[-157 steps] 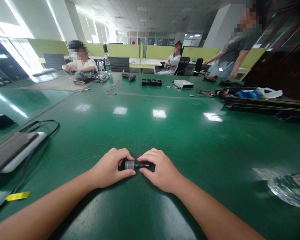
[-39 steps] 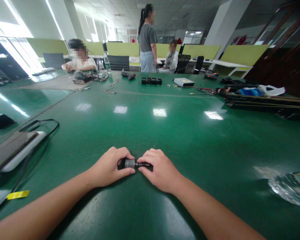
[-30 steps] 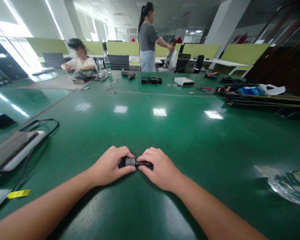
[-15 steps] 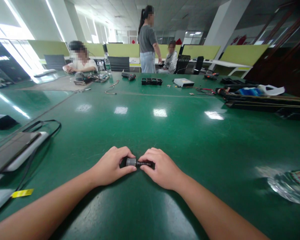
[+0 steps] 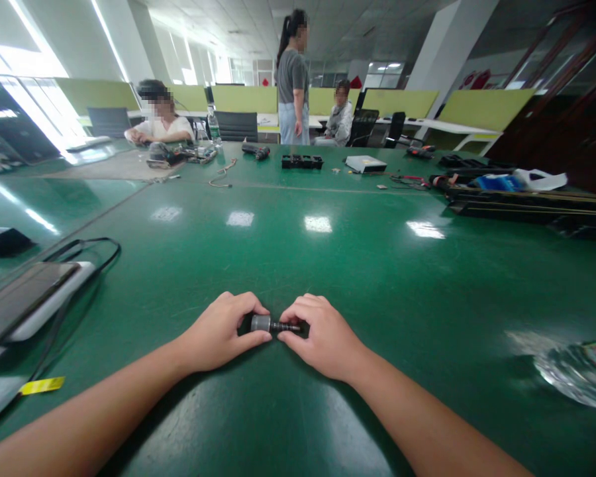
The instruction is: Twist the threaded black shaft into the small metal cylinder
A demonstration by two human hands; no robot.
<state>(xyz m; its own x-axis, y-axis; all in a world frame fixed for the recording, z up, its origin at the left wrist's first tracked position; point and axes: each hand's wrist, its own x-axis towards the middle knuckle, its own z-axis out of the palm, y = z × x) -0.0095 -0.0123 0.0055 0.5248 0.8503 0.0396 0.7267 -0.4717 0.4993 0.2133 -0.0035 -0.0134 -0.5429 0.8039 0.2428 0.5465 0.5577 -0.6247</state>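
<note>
Low over the green table lies a small metal part (image 5: 261, 323), a grey cylinder with a thin, dark ribbed shaft sticking out to the right. My left hand (image 5: 222, 331) curls around the cylinder from the left, thumb in front and fingers behind. From the other side, my right hand (image 5: 322, 336) has its thumb and fingertips on either side of the shaft in a pinch. The shaft's tip points into the right palm. The far left end of the cylinder is in shadow within the left hand.
On the left lie a phone (image 5: 24, 291) and a black cable (image 5: 104, 262). A clear glass object (image 5: 576, 374) stands at right. Farther back are a power drill (image 5: 255, 152), a black tray-like part (image 5: 302, 161), a silver box (image 5: 365, 164) and long dark rails (image 5: 531, 204). Several people are beyond.
My right fingertips have shifted slightly right, showing a little more of the shaft. My left hand stays put. The standing person's arm has come down.
</note>
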